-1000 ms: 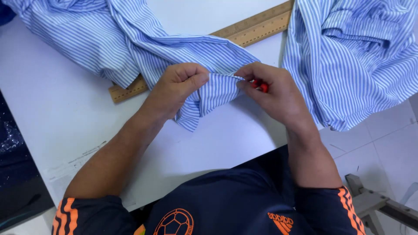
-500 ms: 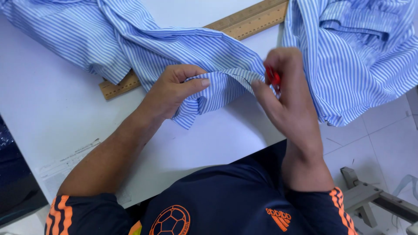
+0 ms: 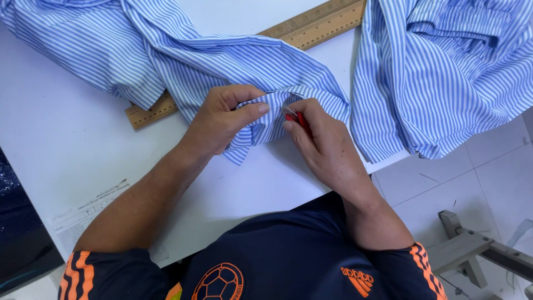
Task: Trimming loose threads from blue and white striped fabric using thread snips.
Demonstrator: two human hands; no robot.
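A blue and white striped garment lies bunched across the white table. My left hand pinches a folded edge of the striped fabric near the table's middle. My right hand is closed on a small red-handled tool, whose metal tip meets the fabric edge right beside my left thumb. Both hands almost touch. What the tool's tip does inside the fold is hidden by my fingers.
A long wooden ruler runs diagonally under the cloth, its other end showing at the left. More striped fabric hangs over the table's right edge above a tiled floor. A grey metal stand sits at lower right.
My right hand lifted away to the right with the red tool half a second ago, then came back to the fabric edge, now closer to my left hand. The view shifted slightly.
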